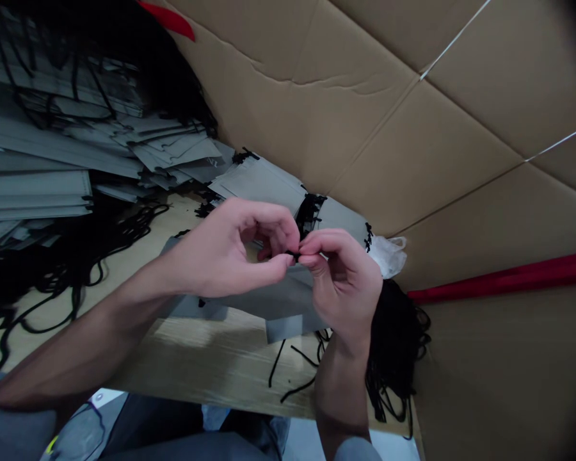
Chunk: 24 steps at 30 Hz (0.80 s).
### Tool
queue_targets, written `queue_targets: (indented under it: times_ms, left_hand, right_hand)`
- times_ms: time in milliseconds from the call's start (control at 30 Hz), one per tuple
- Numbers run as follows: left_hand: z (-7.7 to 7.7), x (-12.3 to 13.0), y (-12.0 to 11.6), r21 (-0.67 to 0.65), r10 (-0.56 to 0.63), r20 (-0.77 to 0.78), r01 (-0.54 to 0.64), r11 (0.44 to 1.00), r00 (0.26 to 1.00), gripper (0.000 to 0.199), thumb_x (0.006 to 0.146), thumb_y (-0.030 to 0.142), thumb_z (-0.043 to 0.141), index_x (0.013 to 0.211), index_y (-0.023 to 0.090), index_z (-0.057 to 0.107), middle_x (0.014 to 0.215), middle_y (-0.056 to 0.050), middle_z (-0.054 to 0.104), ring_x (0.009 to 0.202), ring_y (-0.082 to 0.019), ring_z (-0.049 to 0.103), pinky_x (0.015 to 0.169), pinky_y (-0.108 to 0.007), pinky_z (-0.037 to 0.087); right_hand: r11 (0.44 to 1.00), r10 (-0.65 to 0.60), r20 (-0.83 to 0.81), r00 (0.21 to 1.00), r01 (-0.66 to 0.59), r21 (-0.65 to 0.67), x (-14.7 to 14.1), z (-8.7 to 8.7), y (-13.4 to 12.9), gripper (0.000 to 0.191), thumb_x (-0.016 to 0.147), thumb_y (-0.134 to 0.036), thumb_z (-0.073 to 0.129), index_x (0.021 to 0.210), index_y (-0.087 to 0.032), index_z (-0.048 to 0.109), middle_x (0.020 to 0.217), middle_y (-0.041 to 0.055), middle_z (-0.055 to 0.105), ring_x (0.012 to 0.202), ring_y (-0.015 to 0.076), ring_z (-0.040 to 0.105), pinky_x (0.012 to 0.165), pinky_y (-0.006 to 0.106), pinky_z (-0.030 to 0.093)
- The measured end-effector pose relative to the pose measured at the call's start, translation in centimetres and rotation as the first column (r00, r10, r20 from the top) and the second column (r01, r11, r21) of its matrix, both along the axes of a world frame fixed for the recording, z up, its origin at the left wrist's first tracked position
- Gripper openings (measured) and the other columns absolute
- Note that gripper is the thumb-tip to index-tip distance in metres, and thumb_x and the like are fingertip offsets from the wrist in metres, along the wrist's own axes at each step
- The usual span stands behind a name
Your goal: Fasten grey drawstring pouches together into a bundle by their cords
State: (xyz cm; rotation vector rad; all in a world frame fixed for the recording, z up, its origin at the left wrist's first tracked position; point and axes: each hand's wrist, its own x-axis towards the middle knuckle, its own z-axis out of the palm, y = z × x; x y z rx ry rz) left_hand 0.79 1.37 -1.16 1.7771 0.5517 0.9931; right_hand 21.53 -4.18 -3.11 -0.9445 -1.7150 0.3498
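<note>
My left hand (240,250) and my right hand (343,282) meet above the middle of the table. Between their thumbs and fingertips they pinch a short bit of black cord (294,255), most of it covered by the fingers. Directly beneath lies a flat grey sheet (288,298), partly hidden by my hands. Loose black cords (277,363) lie on the table in front of it. A thick bundle of black cords (396,339) rests just right of my right wrist.
Untidy piles of grey flat pieces (33,192) with black cords fill the left side. Neater grey stacks (264,186) stand behind my hands, beside a clear plastic bag (388,256). A cardboard wall (365,128) closes off the back and right, with a red strip (504,278) along it.
</note>
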Motion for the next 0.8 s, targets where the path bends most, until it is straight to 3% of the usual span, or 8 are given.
queue_targets:
  times_ms: [167,300,500,600,667,700,767,800]
  left_hand:
    - [0.1,-0.3,0.4,-0.015,-0.076,-0.022,0.076,0.997,0.997,0.007,0.092,0.023,0.08,0.097,0.02,0.074,0.088,-0.001,0.077,0.079,-0.014,0.071,0.071,-0.024,0.058]
    - [0.0,-0.3,0.8,-0.058,-0.123,-0.015,0.122,0.991,0.992,0.009,0.095,0.021,0.081,0.099,0.019,0.073,0.093,-0.001,0.075,0.085,-0.013,0.071,0.077,-0.022,0.06]
    - [0.5,-1.0,0.8,-0.153,-0.135,-0.08,0.122,0.981,0.988,0.011,0.095,0.027,0.082,0.095,0.019,0.074,0.08,0.002,0.069,0.066,-0.01,0.06,0.055,-0.017,0.048]
    - [0.5,-1.6,1.0,-0.186,-0.148,-0.136,0.122,0.975,0.98,0.013,0.094,0.029,0.082,0.097,0.02,0.074,0.079,0.002,0.071,0.065,-0.011,0.062,0.054,-0.017,0.048]
    - [0.5,-1.9,1.3,-0.185,-0.14,-0.168,0.108,0.977,0.976,0.012,0.095,0.03,0.08,0.098,0.02,0.075,0.084,0.0,0.077,0.07,-0.013,0.067,0.057,-0.017,0.051]
    - [0.5,-2.0,1.4,-0.182,-0.137,-0.18,0.104,0.978,0.974,0.011,0.096,0.029,0.079,0.099,0.02,0.075,0.086,-0.001,0.079,0.072,-0.013,0.07,0.058,-0.017,0.052]
    - [0.5,-2.3,1.7,-0.172,-0.148,-0.198,0.114,0.978,0.969,0.01,0.097,0.028,0.077,0.101,0.019,0.074,0.088,-0.002,0.082,0.073,-0.013,0.071,0.059,-0.016,0.053]
    - [0.5,-2.5,1.8,-0.171,-0.166,-0.212,0.131,0.977,0.963,0.011,0.097,0.028,0.077,0.103,0.02,0.074,0.088,-0.002,0.082,0.073,-0.014,0.072,0.059,-0.016,0.054]
  right_hand:
    - [0.995,-0.052,-0.092,0.994,0.044,-0.095,-0.3,-0.4,0.0,0.005,0.109,-0.03,0.079,0.107,-0.027,0.076,0.096,0.0009,0.079,0.079,0.0161,0.073,0.071,0.032,0.064]
    - [0.991,-0.078,-0.144,0.986,0.061,-0.117,-0.5,-0.3,0.1,0.005,0.108,-0.028,0.08,0.105,-0.025,0.077,0.093,-0.0005,0.079,0.076,0.014,0.074,0.073,0.029,0.067]
    - [0.976,-0.016,-0.148,0.989,-0.016,-0.215,0.0,-0.2,0.3,0.01,0.106,-0.034,0.083,0.107,-0.025,0.079,0.092,-0.0004,0.081,0.073,0.0136,0.073,0.068,0.028,0.065]
    - [0.962,0.024,-0.149,0.989,-0.063,-0.264,1.2,-0.4,1.1,0.014,0.108,-0.037,0.08,0.111,-0.023,0.077,0.094,0.0003,0.082,0.075,0.0135,0.076,0.069,0.027,0.064]
    - [0.949,-0.011,-0.03,0.999,0.001,-0.315,2.2,-0.9,2.0,0.017,0.113,-0.038,0.072,0.113,-0.021,0.075,0.096,0.0023,0.083,0.079,0.0142,0.077,0.072,0.027,0.064]
    - [0.933,-0.037,0.105,0.994,0.072,-0.354,2.7,-1.3,2.6,0.018,0.115,-0.036,0.066,0.115,-0.02,0.074,0.099,0.004,0.083,0.083,0.0151,0.078,0.076,0.028,0.064]
    - [0.876,-0.008,0.469,0.883,0.232,-0.422,3.2,-2.4,4.0,0.022,0.118,-0.028,0.056,0.118,-0.017,0.074,0.107,0.0073,0.084,0.095,0.0169,0.079,0.088,0.031,0.062]
    - [0.85,0.045,0.572,0.819,0.269,-0.452,3.2,-3.1,4.6,0.02,0.116,-0.022,0.058,0.116,-0.016,0.077,0.107,0.0082,0.085,0.099,0.0188,0.079,0.092,0.032,0.061]
